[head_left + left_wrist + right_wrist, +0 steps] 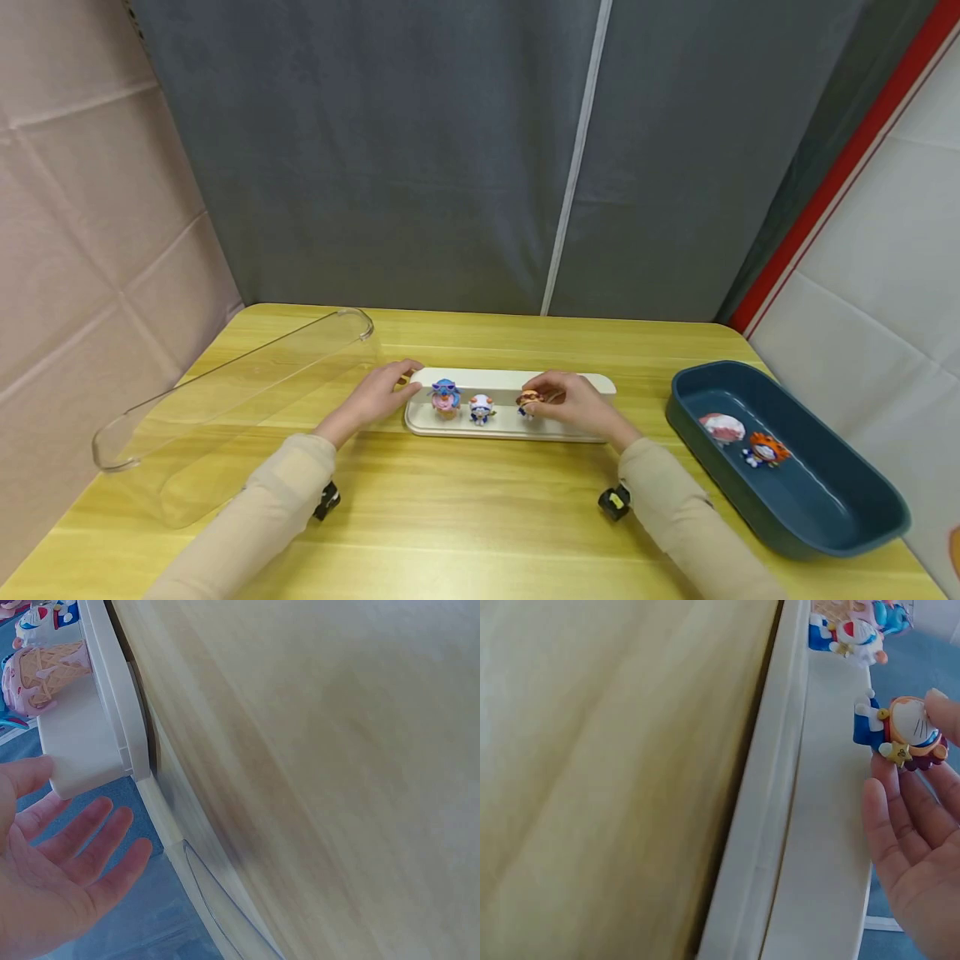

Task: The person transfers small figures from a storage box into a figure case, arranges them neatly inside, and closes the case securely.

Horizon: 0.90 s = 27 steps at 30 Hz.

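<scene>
My right hand (577,404) pinches a small blue-and-white cat figurine (911,724) with a brown-and-orange headpiece and a yellow star at its front. It is over the right half of a long white display base (517,429). On the base's left part stand a blue figurine with sunglasses in a pink ice-cream cone (446,402) and a white-capped cat figurine (481,409). At the base's left end is my left hand (378,392), fingers spread and loosely extended. Its thumb and index finger lie right at the base's corner in the left wrist view.
A clear plastic cover (247,392) lies slantwise on the wooden table (450,517) at left. On the right, a dark teal bin (840,500) holds a pinkish-white piece (723,427) and an orange-headed figurine (766,450). A grey curtain (390,167) hangs behind the table.
</scene>
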Available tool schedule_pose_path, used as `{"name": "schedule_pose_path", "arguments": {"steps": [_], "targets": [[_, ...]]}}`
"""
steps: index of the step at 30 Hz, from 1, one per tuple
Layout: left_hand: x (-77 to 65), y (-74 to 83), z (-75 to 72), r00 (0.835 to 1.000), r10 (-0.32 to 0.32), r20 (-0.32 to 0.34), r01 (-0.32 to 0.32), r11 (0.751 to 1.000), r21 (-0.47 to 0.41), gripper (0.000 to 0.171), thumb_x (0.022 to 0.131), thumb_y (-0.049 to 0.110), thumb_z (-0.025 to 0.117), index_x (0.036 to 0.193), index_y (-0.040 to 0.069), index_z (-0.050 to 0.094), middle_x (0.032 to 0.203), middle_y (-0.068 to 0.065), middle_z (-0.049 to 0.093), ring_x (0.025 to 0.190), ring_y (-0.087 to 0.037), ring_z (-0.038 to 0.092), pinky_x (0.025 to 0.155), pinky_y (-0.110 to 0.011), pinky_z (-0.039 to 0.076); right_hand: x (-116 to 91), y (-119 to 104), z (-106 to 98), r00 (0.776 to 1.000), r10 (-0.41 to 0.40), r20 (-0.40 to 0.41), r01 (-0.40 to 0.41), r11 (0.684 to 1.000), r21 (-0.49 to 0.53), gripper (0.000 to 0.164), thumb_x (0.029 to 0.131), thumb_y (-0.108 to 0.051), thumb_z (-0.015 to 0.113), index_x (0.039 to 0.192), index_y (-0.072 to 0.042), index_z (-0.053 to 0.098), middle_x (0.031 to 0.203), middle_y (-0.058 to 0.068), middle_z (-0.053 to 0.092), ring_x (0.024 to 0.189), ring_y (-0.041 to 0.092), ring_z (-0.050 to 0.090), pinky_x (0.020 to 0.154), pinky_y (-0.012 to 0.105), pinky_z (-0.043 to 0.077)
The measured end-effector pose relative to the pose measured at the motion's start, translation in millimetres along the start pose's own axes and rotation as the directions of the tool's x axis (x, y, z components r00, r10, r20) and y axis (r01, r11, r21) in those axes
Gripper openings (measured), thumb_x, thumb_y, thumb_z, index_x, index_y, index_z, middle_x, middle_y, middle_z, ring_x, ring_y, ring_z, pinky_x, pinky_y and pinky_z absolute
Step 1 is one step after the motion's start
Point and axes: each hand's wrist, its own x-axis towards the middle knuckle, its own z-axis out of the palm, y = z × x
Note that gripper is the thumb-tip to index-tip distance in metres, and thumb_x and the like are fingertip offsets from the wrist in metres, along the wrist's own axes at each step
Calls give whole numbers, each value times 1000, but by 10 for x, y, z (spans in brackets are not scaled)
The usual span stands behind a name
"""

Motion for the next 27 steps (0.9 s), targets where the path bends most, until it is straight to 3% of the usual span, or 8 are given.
{"name": "schedule_pose_path", "arguments": {"steps": [12,27], "targets": [[-8,-3,-5,1000,-13,2,13,1000,-5,32,90,20,53,118,5,51,111,-14,56,99,-28,52,84,-43,42,18,0,153,1000,6,-9,-6,1000,-10,25,81,-21,66,100,-6,63,89,-2,62,78,12,57,68,26,49],[-18,7,-2,1000,-6,1,6,1000,-13,32,90,19,53,118,4,51,112,-14,55,99,-28,52,84,-43,43,35,-25,246,999,13,-34,-16,995,-94,24,79,-17,67,100,-6,63,86,-5,61,75,8,56,67,23,49]]}}
